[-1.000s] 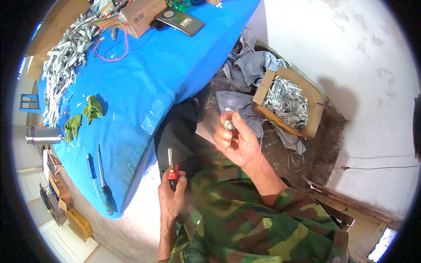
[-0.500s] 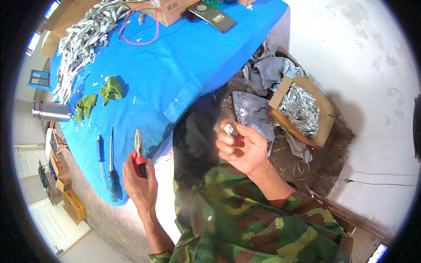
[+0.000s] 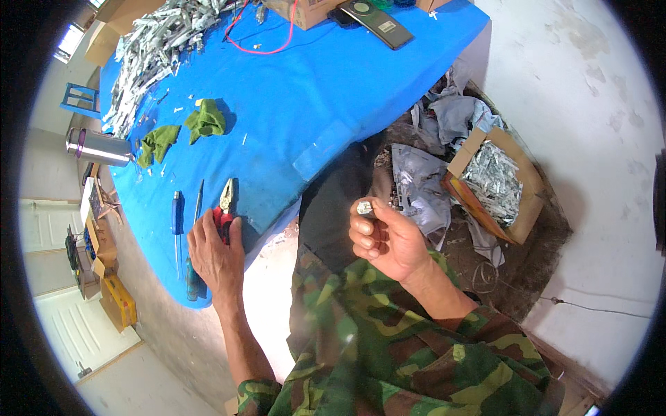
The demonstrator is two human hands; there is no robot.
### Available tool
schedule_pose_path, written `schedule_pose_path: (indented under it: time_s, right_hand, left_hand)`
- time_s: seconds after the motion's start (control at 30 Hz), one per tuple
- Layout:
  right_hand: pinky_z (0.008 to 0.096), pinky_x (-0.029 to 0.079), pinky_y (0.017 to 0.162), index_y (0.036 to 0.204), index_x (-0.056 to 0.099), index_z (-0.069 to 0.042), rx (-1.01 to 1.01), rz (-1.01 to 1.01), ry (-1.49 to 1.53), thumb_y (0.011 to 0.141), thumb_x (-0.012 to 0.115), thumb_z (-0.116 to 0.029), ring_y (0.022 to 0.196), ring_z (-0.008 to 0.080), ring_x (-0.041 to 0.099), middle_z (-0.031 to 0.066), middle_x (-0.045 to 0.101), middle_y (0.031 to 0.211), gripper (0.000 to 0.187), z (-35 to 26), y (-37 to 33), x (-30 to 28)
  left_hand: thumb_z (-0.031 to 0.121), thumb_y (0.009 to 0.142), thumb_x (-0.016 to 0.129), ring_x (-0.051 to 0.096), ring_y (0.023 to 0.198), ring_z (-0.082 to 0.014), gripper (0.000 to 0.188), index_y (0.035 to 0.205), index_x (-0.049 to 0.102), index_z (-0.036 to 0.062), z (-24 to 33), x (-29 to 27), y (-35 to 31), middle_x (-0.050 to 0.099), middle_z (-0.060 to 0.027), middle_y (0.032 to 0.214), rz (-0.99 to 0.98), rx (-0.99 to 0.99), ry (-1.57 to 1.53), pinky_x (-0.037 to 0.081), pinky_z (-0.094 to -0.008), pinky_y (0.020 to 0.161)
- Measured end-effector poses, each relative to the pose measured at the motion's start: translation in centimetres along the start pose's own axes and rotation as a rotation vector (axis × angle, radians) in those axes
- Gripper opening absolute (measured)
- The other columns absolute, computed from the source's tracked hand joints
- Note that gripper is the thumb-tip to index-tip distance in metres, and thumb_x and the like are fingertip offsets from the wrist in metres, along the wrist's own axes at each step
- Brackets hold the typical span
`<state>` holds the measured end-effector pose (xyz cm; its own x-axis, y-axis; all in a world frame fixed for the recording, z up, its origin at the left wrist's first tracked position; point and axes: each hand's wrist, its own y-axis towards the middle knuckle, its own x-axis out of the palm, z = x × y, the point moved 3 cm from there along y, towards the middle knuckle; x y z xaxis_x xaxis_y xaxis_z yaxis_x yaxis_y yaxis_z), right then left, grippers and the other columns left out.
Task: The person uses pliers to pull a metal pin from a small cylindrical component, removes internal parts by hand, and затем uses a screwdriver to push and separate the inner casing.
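Note:
My left hand (image 3: 216,255) is closed over red-handled pliers (image 3: 227,197), their metal jaws pointing away from me, at the near left of the blue-covered table. Right beside it lies a screwdriver (image 3: 199,197) with a dark shaft, partly hidden under the hand. Farther left is a blue-handled screwdriver (image 3: 176,213). My right hand (image 3: 394,243), palm up off the table's front edge, pinches a small crumpled silvery piece (image 3: 364,207) between thumb and forefinger. Its other fingers are curled.
Two green cloths (image 3: 207,121) and a steel flask (image 3: 99,147) sit on the blue table cover (image 3: 277,104). A heap of silvery strips (image 3: 156,59) covers the far left. Past my right hand, a cardboard box (image 3: 531,194) holds similar strips. A phone (image 3: 374,22) lies far back.
My left hand has moved the pliers left, closer to the screwdrivers, and now covers part of one. The right hand still pinches the silvery piece. The whole view has shifted slightly.

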<state>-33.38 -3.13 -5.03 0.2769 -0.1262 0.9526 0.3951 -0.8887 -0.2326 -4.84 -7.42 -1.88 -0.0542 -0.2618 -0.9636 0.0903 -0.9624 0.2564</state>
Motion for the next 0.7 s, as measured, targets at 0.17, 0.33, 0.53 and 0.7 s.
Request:
schedule_pose_path:
  time_s: [0.17, 0.33, 0.53, 0.7]
  right_hand:
    - [0.0247, 0.039, 0.058, 0.114, 0.063, -0.004, 0.036, 0.077, -0.042, 0.109, 0.05, -0.035, 0.071, 0.0111, 0.05, -0.0008, 0.055, 0.083, 0.033, 1.2, 0.6, -0.4]
    - [0.0249, 0.039, 0.056, 0.111, 0.063, -0.006, 0.088, 0.11, -0.11, 0.109, 0.05, -0.038, 0.068, 0.0103, 0.049, -0.0015, 0.055, 0.08, 0.036, 2.7, 0.8, -0.3]
    - [0.0224, 0.038, 0.051, 0.102, 0.064, -0.011, 0.113, 0.212, -0.239, 0.108, 0.052, -0.041, 0.061, 0.008, 0.05, -0.0026, 0.059, 0.077, 0.033, 3.7, 0.5, 0.0]
    - [0.0202, 0.037, 0.049, 0.09, 0.06, -0.014, 0.099, 0.177, -0.346, 0.106, 0.053, -0.045, 0.06, 0.005, 0.05, -0.0049, 0.057, 0.075, 0.036, 3.9, 0.5, 0.5]
  left_hand:
    - [0.02, 0.09, 0.078, 0.059, 0.122, -0.0345, 0.043, 0.126, 0.065, 0.0017, 1.2, -1.2, -0.3, 0.065, -0.0165, 0.129, 0.101, 0.102, -0.15, 0.047, -0.0458, 0.103]
    - [0.002, 0.073, 0.087, 0.07, 0.103, -0.0315, 0.04, 0.11, 0.072, 0.0022, 6.7, -2.5, -2.8, 0.072, -0.0154, 0.112, 0.089, 0.334, -0.719, 0.056, -0.0404, 0.088]
    - [0.006, 0.075, 0.087, 0.071, 0.097, -0.0314, 0.039, 0.111, 0.072, 0.0032, 10.4, -2.3, -4.3, 0.073, -0.0136, 0.111, 0.056, 0.348, -0.831, 0.058, -0.0396, 0.084]
    - [0.005, 0.076, 0.086, 0.071, 0.094, -0.03, 0.034, 0.107, 0.073, 0.0028, 10.6, -1.9, -4.5, 0.073, -0.0128, 0.109, 0.043, 0.373, -0.846, 0.058, -0.0382, 0.082]
